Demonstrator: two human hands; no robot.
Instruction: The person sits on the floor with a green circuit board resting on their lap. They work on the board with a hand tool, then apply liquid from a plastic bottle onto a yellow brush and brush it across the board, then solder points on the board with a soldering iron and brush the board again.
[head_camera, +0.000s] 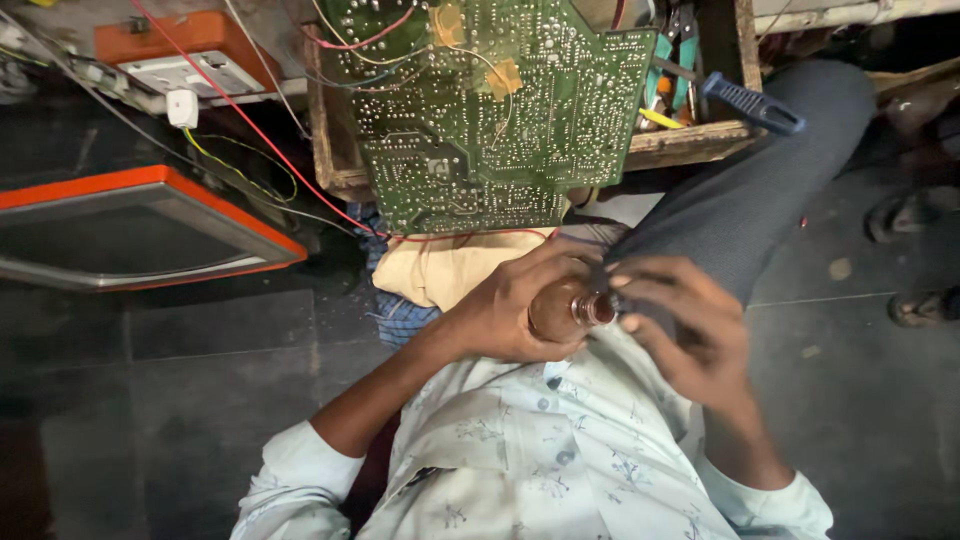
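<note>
- Right below the green circuit board (495, 110), a small brown bottle (560, 308) lies on its side between the 2 hands, its neck pointing toward the right hand.
- Left hand (505, 310) is wrapped around the bottle's body, fingers curled over the top and thumb beneath, gripping it firmly.
- Right hand (685, 325) sits just beside the bottle's mouth, its fingertips (622, 283) bent in and pinching at the threaded neck; whether a cap is under them cannot be told.
- Both forearms angle up from pale, rolled shirt sleeves toward the bottle, elbows spread wide below it.
- Left of the board, well apart from the bottle, an orange-rimmed grey screen housing (130, 230) lies flat on the dark floor.
- Above that housing sits a white switch plate (190, 72) on an orange box.
- Right of the board, a blue-handled tool (752, 103) rests on the wooden crate edge (690, 143).
</note>
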